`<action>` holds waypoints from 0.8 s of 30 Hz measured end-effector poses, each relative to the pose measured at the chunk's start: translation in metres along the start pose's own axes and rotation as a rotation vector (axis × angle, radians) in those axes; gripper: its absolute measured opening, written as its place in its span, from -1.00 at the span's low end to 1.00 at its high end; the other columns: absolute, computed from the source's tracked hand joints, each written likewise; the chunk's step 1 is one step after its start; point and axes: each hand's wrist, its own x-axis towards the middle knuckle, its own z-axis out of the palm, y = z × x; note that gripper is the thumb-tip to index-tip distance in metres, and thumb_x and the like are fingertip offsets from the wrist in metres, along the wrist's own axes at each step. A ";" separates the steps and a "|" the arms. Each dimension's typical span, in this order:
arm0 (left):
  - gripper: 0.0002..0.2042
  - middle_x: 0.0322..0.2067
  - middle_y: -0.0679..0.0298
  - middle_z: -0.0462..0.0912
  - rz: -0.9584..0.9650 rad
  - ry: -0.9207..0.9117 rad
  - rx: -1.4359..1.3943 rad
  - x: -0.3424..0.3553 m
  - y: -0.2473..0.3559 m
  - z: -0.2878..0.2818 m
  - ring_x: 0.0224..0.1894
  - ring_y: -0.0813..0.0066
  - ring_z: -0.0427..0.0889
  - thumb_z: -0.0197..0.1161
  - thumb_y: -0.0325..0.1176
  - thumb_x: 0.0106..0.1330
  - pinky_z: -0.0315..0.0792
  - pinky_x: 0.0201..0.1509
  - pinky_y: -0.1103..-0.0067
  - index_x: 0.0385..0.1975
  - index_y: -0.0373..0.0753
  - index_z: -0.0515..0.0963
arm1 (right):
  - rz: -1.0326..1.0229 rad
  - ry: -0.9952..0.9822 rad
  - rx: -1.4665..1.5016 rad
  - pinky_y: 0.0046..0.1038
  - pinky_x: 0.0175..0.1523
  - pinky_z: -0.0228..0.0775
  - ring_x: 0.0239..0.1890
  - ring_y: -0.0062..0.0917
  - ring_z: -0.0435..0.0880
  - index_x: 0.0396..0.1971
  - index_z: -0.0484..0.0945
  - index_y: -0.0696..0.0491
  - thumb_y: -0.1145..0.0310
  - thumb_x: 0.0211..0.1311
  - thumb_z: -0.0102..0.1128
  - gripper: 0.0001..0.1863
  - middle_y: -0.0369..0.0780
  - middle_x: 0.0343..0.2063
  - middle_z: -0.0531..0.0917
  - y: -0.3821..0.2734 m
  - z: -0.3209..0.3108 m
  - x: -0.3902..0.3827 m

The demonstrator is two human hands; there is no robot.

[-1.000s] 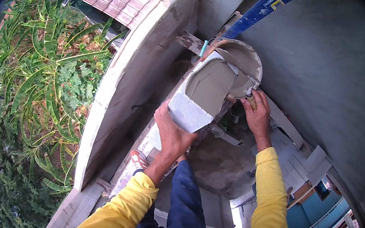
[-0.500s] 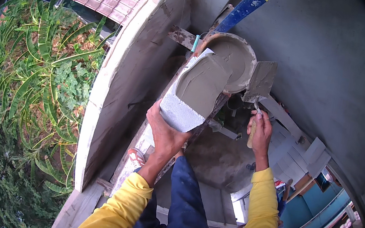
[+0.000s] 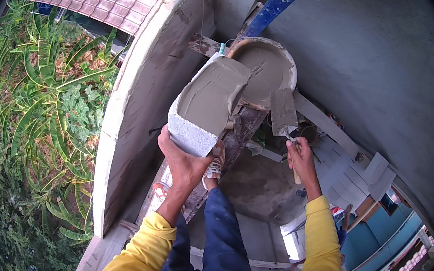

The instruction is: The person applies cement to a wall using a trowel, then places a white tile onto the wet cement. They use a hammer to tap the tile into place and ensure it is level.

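My left hand [image 3: 183,165] grips the near end of a white, grainy-sided block [image 3: 191,132]. A thick layer of wet grey mortar [image 3: 209,91] covers the block's upper face. To the right, my right hand [image 3: 304,163] is closed round the wooden handle of a trowel [image 3: 284,110]. Grey mortar coats its flat blade, which points away from me. Just beyond the block and trowel stands a round tub [image 3: 294,74] holding more mortar. The block overlaps the tub's left side in this view.
My shoes rest on a narrow, stained plank [image 3: 246,128] raised above a lower floor [image 3: 259,188]. A low wall [image 3: 142,98] borders the left, with plants outside. A blue level [image 3: 268,16] stands behind the tub; a grey wall [image 3: 378,74] rises at right. Another person [image 3: 343,231] is partly visible below right.
The block in my left hand has shifted left and tilted, uncovering more of the tub and my shoe. The trowel has moved left and lower, its blade turning to lean left.
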 end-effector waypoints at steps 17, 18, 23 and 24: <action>0.13 0.14 -0.07 0.25 -0.029 0.053 -0.074 0.002 -0.019 -0.024 0.26 -0.11 0.29 0.67 -0.36 -0.27 0.22 0.37 0.14 0.38 -0.31 0.05 | -0.366 0.556 -1.114 -0.10 0.12 0.42 0.06 -0.17 0.63 0.01 0.60 0.05 0.14 0.33 0.34 -0.62 -0.14 -0.11 0.65 -0.010 0.099 0.113; 0.11 0.13 -0.09 0.28 -0.011 0.073 -0.048 0.007 -0.014 -0.025 0.23 -0.16 0.30 0.63 -0.41 -0.30 0.23 0.35 0.11 0.38 -0.30 0.08 | -0.609 0.340 -1.144 -0.16 0.04 0.45 -0.02 -0.19 0.66 -0.10 0.61 0.06 0.25 0.31 0.33 -0.74 -0.14 -0.20 0.65 -0.011 0.106 0.076; 0.05 0.07 -0.09 0.36 0.121 0.075 -0.068 0.023 -0.016 -0.009 0.14 -0.14 0.36 0.62 -0.40 -0.27 0.29 0.23 0.12 0.34 -0.28 0.14 | -0.741 -0.950 -0.996 -0.21 0.24 0.42 0.05 -0.18 0.59 0.03 0.57 0.13 0.28 0.24 0.31 -0.60 -0.12 -0.09 0.61 -0.041 0.198 -0.060; 0.07 0.07 -0.07 0.37 0.108 0.088 -0.048 0.024 -0.009 -0.008 0.12 -0.12 0.38 0.64 -0.38 -0.28 0.28 0.24 0.13 0.35 -0.27 0.13 | -0.740 -0.979 -0.931 -0.21 0.27 0.38 0.09 -0.17 0.55 0.07 0.54 0.12 0.26 0.24 0.31 -0.56 -0.11 -0.05 0.58 -0.049 0.222 -0.066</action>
